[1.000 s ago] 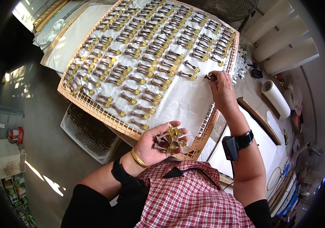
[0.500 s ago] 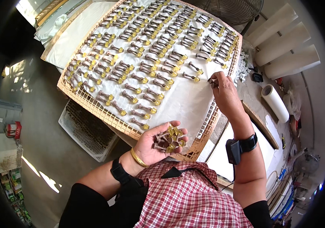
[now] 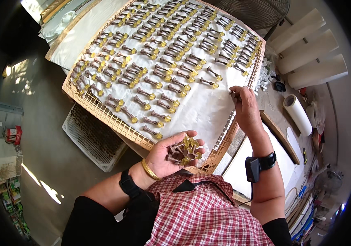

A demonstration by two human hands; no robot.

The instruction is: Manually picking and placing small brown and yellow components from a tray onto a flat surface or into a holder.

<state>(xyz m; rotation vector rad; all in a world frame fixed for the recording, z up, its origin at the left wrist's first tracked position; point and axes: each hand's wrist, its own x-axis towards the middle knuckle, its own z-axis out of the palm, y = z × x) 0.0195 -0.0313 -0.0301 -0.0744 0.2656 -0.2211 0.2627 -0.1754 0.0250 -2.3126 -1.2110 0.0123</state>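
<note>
My left hand [image 3: 162,158] is cupped palm up near the front edge of the tray. In it lies a heap of small brown-stemmed pieces with yellow faceted heads [image 3: 187,148]. Over the tray's right side, my right hand [image 3: 247,107] pinches a small brown piece [image 3: 235,95] between thumb and fingers; its far end is hidden. Rows of the same pieces [image 3: 175,71] lie on a white sheet [image 3: 196,110] within a tan lattice-rimmed tray [image 3: 114,124]. The nearest laid piece to my right hand [image 3: 209,83] rests slightly left of it.
Below the tray's left side stands a white perforated crate [image 3: 97,156]. To the right are a white roll [image 3: 297,115], a wooden strip [image 3: 280,137] and several large upright rolls [image 3: 317,71]. A large fan [image 3: 253,12] stands behind the tray.
My right hand has drawn a little toward me, still pinching the brown piece. My left hand keeps its heap in nearly the same place. The view has shifted slightly.
</note>
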